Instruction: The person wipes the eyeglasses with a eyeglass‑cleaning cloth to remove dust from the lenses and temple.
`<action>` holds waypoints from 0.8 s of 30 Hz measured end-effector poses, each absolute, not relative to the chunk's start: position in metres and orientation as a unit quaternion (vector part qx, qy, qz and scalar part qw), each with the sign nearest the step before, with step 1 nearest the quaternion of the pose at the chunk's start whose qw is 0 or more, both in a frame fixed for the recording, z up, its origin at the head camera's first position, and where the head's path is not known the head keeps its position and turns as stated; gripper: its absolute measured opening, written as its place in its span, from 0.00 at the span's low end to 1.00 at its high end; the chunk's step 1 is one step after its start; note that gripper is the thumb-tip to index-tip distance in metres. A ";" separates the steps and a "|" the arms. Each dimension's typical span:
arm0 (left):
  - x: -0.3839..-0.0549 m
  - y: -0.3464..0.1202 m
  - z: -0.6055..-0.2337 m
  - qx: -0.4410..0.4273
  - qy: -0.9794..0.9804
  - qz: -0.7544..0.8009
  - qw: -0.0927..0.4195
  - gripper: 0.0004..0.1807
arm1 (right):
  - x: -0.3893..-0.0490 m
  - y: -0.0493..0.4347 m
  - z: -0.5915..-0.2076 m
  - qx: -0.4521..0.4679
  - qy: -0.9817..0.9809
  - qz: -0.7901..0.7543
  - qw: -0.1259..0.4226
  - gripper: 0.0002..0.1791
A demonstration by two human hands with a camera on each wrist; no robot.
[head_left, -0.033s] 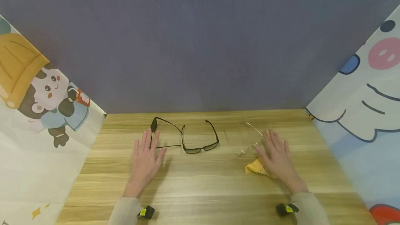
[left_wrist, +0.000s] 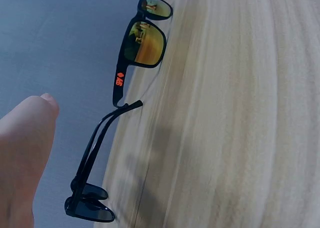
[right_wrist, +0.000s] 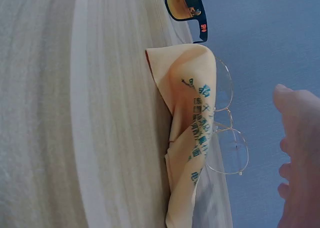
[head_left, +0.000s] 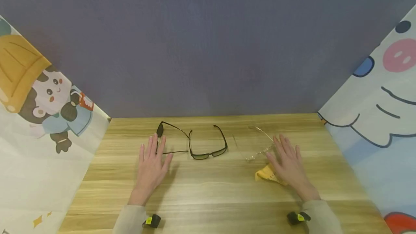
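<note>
My left hand (head_left: 152, 167) has its fingers straight, over the near side of dark-lensed sunglasses (head_left: 160, 130), and partly hides them. In the left wrist view these sunglasses (left_wrist: 89, 208) lie with their temples unfolded, beyond the thumb. Beside them, black-framed sunglasses with yellow-orange mirrored lenses (left_wrist: 145, 42) sit in the middle, temples pointing away. My right hand (head_left: 287, 161), fingers also straight, overlaps the right edge of thin gold-rimmed eyeglasses (head_left: 260, 153). A crumpled yellow cloth (right_wrist: 182, 97) with teal printing lies just this side of the eyeglasses, partly under the right hand in the head view. Neither hand grips anything.
Everything lies on a light wood-grain table (head_left: 208, 198). A grey-blue panel (head_left: 208, 46) rises along its far edge. White sheets with cartoon prints stand at the left (head_left: 29, 161) and right (head_left: 367, 107). Each wrist wears a small black device.
</note>
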State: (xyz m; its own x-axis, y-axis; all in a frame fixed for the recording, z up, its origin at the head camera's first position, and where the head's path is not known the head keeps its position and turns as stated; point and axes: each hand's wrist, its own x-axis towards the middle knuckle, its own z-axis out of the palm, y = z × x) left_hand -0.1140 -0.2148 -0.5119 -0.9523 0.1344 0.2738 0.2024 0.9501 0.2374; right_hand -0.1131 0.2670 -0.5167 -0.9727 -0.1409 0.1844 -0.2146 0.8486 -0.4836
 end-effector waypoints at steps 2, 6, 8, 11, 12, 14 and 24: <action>-0.113 -0.215 -0.513 -0.087 -0.978 -0.134 0.131 0.38 | -0.113 0.267 -0.518 0.093 -0.959 0.258 0.069 0.40; -0.112 -0.215 -0.514 -0.090 -0.977 -0.139 0.135 0.38 | -0.110 0.266 -0.520 0.093 -0.959 0.258 0.067 0.40; -0.110 -0.215 -0.514 -0.091 -0.977 -0.143 0.131 0.38 | -0.108 0.266 -0.521 0.094 -0.958 0.263 0.066 0.40; -0.108 -0.214 -0.513 -0.092 -0.977 -0.146 0.126 0.38 | -0.104 0.266 -0.523 0.097 -0.956 0.271 0.066 0.41; -0.107 -0.214 -0.513 -0.093 -0.977 -0.148 0.124 0.38 | -0.102 0.266 -0.524 0.096 -0.955 0.274 0.063 0.41; -0.105 -0.213 -0.512 -0.095 -0.977 -0.148 0.124 0.38 | -0.100 0.265 -0.525 0.095 -0.955 0.274 0.063 0.42; -0.099 -0.213 -0.513 -0.106 -0.974 -0.149 0.131 0.38 | -0.093 0.260 -0.532 0.079 -0.960 0.261 0.069 0.45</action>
State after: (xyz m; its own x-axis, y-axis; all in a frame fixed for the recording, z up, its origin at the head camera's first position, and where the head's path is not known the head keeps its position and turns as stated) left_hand -0.0992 -0.2132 -0.5125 -0.9433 0.1675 0.2864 0.2453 0.9334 0.2619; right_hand -0.0925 0.2603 -0.5321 -0.9781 -0.1144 0.1741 -0.1869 0.8509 -0.4909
